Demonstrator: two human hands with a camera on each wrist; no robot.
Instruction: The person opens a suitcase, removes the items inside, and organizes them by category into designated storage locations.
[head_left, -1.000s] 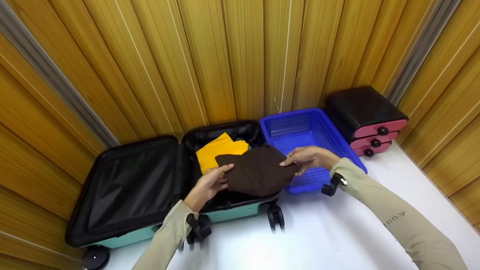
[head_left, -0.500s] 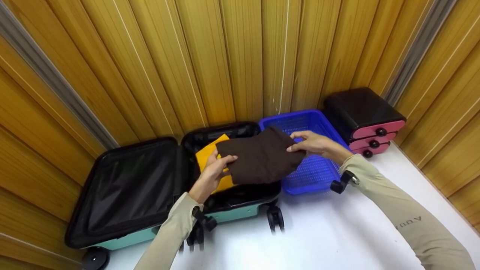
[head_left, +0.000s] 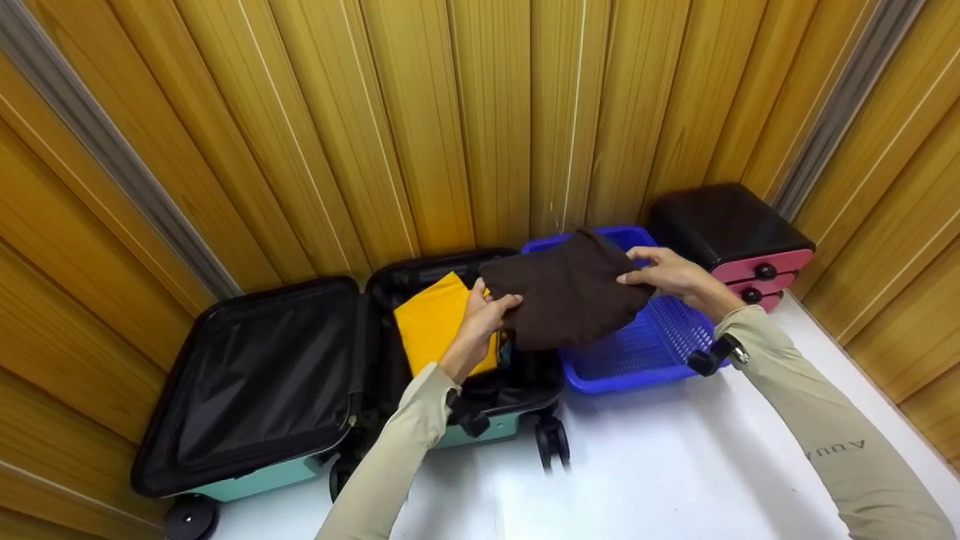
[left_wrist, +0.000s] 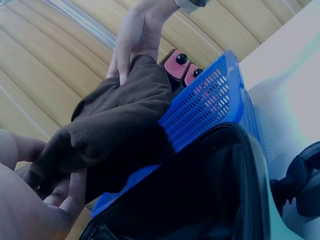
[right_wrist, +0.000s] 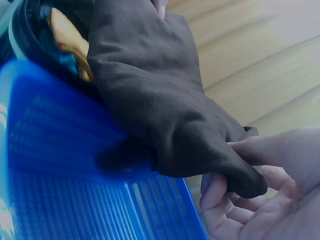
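In the head view, the dark brown folded cloth point(head_left: 570, 289) is right of centre, spanning the join between the open hard-shell suitcase point(head_left: 270, 382) and the blue perforated plastic basket point(head_left: 622, 384). The left hand point(head_left: 480, 322) pinches its left edge, thumb on top; the right hand point(head_left: 679, 277) pinches its right edge. Yellow folded cloth point(head_left: 431, 319) lies in the suitcase, partly covered by the left hand. The brown cloth hides much of the basket's interior; the black-and-pink drawer unit point(head_left: 731, 225) is partly hidden behind basket and right arm.

In the left wrist view, the cloth sags between both grips, centre left. If either pinch slackened, I judge the folds could fall open; carried low, it might snag on the basket's rim. The left hand is cut off at lower left.

In the right wrist view, thumb and fingers grip a narrow corner at lower right, which could slip. The cloth's dark underside is blurred, and its garment type is unclear.
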